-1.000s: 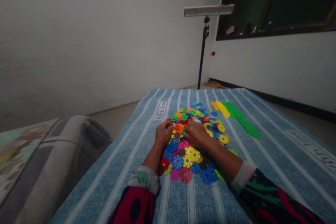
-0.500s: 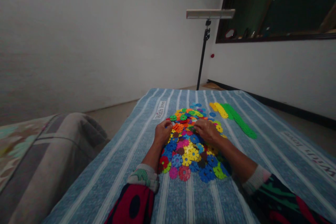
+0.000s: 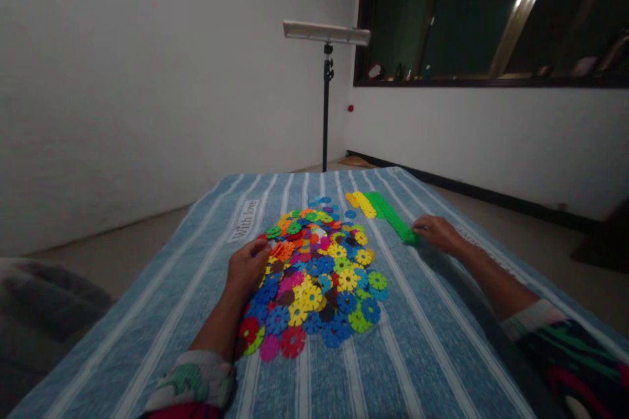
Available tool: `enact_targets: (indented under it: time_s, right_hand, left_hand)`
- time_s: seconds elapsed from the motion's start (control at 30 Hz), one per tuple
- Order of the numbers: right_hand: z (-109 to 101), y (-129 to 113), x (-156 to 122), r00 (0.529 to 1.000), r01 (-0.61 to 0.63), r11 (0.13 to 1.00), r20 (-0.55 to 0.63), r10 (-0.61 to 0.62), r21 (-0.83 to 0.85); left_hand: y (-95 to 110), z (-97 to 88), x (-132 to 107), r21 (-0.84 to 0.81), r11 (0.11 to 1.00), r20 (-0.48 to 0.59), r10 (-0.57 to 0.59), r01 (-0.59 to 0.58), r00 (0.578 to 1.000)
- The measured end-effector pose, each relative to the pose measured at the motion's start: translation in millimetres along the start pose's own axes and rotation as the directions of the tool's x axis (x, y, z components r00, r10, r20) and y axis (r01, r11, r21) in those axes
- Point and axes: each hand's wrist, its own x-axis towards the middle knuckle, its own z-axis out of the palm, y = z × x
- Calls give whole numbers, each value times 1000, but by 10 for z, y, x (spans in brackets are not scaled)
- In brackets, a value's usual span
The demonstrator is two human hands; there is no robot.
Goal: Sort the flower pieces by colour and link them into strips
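A heap of colourful notched plastic discs (image 3: 309, 288) lies on the blue striped cloth (image 3: 324, 393). At the heap's left edge is my left hand (image 3: 247, 268), its fingers curled beside some orange discs (image 3: 282, 250); whatever it may hold is hidden. My right hand (image 3: 436, 234) is off to the right, pinching a green notched disc (image 3: 413, 237) at the near end of a long row of overlapping green discs (image 3: 390, 215). A shorter yellow row (image 3: 364, 205) and a few orange discs (image 3: 351, 199) lie alongside the green ones.
Several loose blue discs (image 3: 350, 214) lie between the heap and the rows. Beyond the cloth's far edge stands a lamp on a black pole (image 3: 325, 111). A grey cover (image 3: 49, 314) is at the left, and a dark window (image 3: 472, 19) is at the upper right.
My right hand has gone from the heap to the near end of the green row. My left hand stays at the heap's left edge. The view has turned right.
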Motion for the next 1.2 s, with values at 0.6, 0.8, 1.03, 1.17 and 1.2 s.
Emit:
enact_targets:
  time_s: [0.6,0.8,1.03,1.17,1.2]
  right_hand:
    - [257,178,-120,972,-231,971,18,233,-67]
    - [395,38,-251,958,-283,955,21,286,-93]
    - [469,-107,-258,951,-305,937,-13,308,-168]
    - [501,-123,-267,954,-301,938,-65,294,-170]
    - [506,-124,-271,954,-300,939,-77,290,-171]
  left_hand:
    - [153,-37,-60,48,997,-9,-58,59,998]
    - [153,-35,-54,56,997,-9,-49,49,999]
    - [140,-45,-45,59,997,-6,-39,39,999]
    - [136,-50,-37,57,997,8,-59,58,998]
    - [136,-53,-35,59,996,12,-60,60,998]
